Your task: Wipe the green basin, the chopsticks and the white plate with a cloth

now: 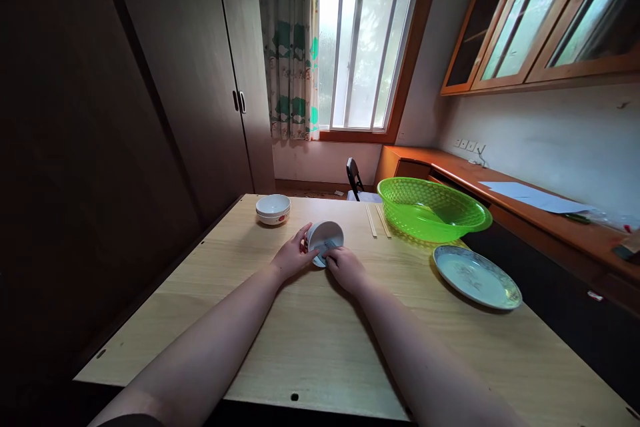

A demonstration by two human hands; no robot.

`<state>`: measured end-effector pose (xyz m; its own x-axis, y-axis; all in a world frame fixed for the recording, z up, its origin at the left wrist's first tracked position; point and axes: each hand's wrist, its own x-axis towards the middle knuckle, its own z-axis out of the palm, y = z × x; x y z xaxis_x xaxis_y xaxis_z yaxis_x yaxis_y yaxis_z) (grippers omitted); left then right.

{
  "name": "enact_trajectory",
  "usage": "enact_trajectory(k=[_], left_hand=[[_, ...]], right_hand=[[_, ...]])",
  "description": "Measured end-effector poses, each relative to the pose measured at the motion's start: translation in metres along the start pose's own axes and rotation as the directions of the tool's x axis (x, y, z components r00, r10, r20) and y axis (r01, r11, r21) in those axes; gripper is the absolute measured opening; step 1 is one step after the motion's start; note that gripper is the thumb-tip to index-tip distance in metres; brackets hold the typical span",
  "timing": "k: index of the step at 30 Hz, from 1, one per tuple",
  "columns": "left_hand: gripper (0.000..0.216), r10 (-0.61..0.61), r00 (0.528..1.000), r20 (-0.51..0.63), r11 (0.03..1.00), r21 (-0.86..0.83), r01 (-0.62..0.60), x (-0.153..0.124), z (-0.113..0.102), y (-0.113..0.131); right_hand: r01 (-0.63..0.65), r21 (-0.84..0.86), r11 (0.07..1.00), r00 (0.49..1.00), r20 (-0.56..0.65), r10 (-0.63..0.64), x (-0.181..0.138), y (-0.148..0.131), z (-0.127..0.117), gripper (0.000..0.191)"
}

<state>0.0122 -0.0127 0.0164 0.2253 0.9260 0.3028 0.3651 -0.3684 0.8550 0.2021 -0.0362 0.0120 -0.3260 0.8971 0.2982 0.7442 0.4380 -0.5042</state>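
Observation:
Over the middle of the table, a white bowl (329, 231) is tilted on its side with its opening facing me. Its left side is in my left hand (296, 253), thumb over the rim and fingers around the outside. My right hand (344, 265) is closed at the bowl's lower right rim, fingers reaching inside. A pale greyish cloth (327, 246) shows at those fingertips, partly hidden by the hand. To the left of my hands stands a small stack of white bowls (273, 207) with a red mark on the outside.
Two pairs of light chopsticks (371, 221) lie beside a large green plastic basket (434, 213) at the table's far right. Nearer me, an oval patterned plate (475, 277) rests along the right edge of the wooden table (295, 340). A dark wardrobe (175, 67) flanks the left.

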Motion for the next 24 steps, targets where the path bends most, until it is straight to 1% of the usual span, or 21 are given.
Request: enact_trajectory(k=[5,10,13,16,19,24], left_hand=[[0.078,-0.020,1.000,0.006,0.997,-0.080,0.020,0.000,0.000,0.003],[0.073,-0.056,0.998,-0.006,0.981,-0.188,0.054,0.001,0.002,0.011],[0.073,-0.065,0.998,-0.023,0.979,-0.194,0.060,0.002,0.003,0.010],[0.073,-0.039,0.999,-0.026,0.980,-0.198,0.033,0.003,0.004,0.004],[0.074,-0.015,0.999,-0.035,0.985,-0.173,0.009,0.004,0.005,-0.002],[0.076,-0.013,1.000,-0.020,0.988,-0.151,0.010,0.003,0.005,-0.005]], right_hand=[[0.011,-0.012,1.000,1.000,-0.020,-0.011,-0.001,-0.001,-0.001,0.031],[0.038,-0.043,0.998,0.995,0.090,-0.034,-0.004,-0.004,-0.001,0.039],[0.104,-0.006,0.995,0.984,0.146,-0.102,-0.004,-0.003,-0.002,0.042],[0.152,0.026,0.988,0.975,0.159,-0.154,-0.003,-0.001,0.000,0.054],[0.123,0.015,0.992,0.982,0.144,-0.124,-0.003,0.000,0.003,0.060],[0.037,-0.075,0.996,0.992,0.124,-0.027,-0.004,-0.002,0.004,0.056]])
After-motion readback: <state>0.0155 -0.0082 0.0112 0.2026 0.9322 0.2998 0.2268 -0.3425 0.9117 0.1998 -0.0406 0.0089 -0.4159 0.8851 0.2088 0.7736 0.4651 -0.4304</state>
